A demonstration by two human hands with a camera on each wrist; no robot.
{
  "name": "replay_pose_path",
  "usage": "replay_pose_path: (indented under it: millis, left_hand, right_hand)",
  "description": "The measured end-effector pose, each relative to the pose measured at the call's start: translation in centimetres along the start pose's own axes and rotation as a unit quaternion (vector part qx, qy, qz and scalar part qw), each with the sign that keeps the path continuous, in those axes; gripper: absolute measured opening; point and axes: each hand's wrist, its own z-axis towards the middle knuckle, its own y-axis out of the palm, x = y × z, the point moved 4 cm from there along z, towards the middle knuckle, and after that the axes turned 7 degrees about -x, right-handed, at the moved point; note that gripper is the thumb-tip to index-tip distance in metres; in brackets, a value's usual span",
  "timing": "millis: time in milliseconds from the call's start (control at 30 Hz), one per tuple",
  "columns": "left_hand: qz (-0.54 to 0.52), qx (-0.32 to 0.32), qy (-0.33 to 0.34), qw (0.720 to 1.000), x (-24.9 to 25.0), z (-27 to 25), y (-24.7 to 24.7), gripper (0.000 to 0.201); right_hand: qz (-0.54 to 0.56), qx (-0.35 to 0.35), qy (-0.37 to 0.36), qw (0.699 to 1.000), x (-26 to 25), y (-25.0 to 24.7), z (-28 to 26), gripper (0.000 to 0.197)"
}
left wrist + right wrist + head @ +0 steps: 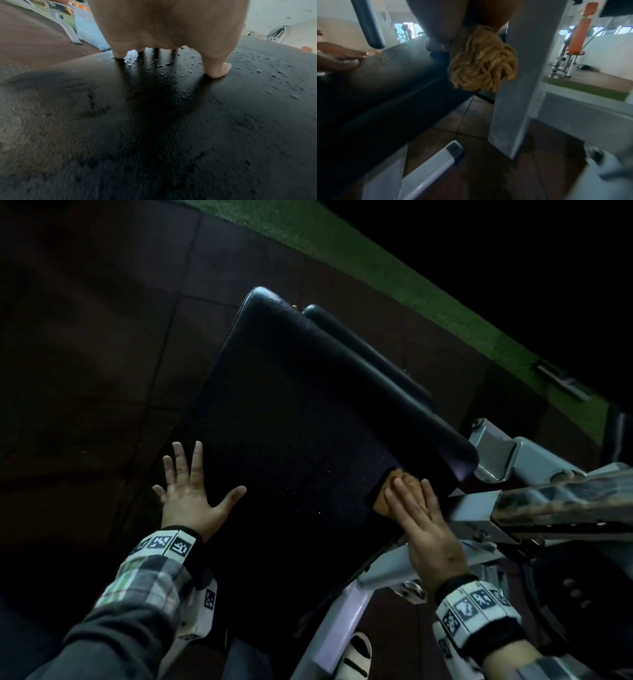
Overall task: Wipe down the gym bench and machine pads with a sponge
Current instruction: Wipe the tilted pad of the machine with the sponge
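Note:
A black padded bench (301, 412) runs away from me in the head view, its surface (154, 121) beaded with water droplets. My left hand (191, 494) lies flat on the pad's left edge with the fingers spread, and the fingertips (217, 70) touch the wet vinyl. My right hand (421, 529) presses a tan sponge (406, 477) against the pad's right edge, fingers straight over it and the thumb tucked out of sight. In the right wrist view the sponge (482, 60) hangs crumpled below the palm (453, 20), beside the pad's side (385, 75).
A second black pad (370, 361) lies behind the first. The grey metal frame (513, 453) and its post (518, 67) stand close to my right hand. A dark weight plate (575, 594) sits at lower right. Beyond lie a green turf strip (411, 289) and an orange bench (578, 35).

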Motion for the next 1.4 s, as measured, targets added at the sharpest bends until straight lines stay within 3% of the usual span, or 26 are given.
replay_pose_path:
  millis: [167, 300, 433, 533, 700, 900, 967, 1067, 1133, 1267, 1400]
  left_hand:
    - [0.000, 0.001, -0.002, 1.000, 0.0, 0.0, 0.0, 0.113]
    - [-0.002, -0.002, -0.001, 1.000, 0.0, 0.1, 0.0, 0.113]
    - [-0.003, 0.002, 0.001, 1.000, -0.1, 0.1, 0.1, 0.113]
    - [-0.009, 0.009, 0.001, 1.000, -0.1, 0.1, 0.1, 0.113]
    - [-0.014, 0.011, -0.002, 1.000, -0.2, 0.1, 0.1, 0.113]
    - [-0.009, 0.008, -0.004, 1.000, -0.2, 0.1, 0.0, 0.113]
    - [-0.008, 0.006, -0.002, 1.000, -0.2, 0.1, 0.0, 0.113]
    - [-0.011, 0.007, 0.000, 1.000, -0.2, 0.1, 0.1, 0.113]
    - [-0.011, 0.010, 0.001, 1.000, -0.2, 0.1, 0.1, 0.113]
    - [-0.008, 0.016, 0.001, 1.000, -0.1, 0.1, 0.1, 0.112]
    - [-0.004, 0.019, -0.003, 1.000, -0.1, 0.1, 0.0, 0.110]
  right_hand:
    - [0.012, 0.036, 0.027, 0.999, -2.2, -0.1, 4.3, 0.058]
    - [-0.010, 0.019, -0.032, 0.999, -5.3, 1.3, 4.0, 0.060]
    - [-0.032, -0.034, -0.116, 0.992, -4.7, 2.8, -0.1, 0.090]
    - [-0.027, -0.059, -0.044, 0.997, -2.0, 1.8, -2.2, 0.109]
    - [0.010, 0.016, 0.030, 0.999, -0.1, -0.3, 0.5, 0.067]
    - [0.010, 0.040, -0.005, 0.999, -4.6, 0.4, 4.3, 0.056]
    - [-0.003, 0.023, -0.053, 0.998, -5.7, 1.5, 3.0, 0.062]
    - [-0.024, -0.057, -0.109, 0.992, -5.3, 2.6, -0.1, 0.101]
    - [-0.035, -0.063, -0.116, 0.991, -4.4, 2.3, -1.4, 0.100]
    - [-0.025, -0.062, -0.033, 0.997, -2.0, 0.5, -0.8, 0.086]
    - [0.004, 0.012, 0.044, 0.999, -2.2, -0.6, 4.1, 0.066]
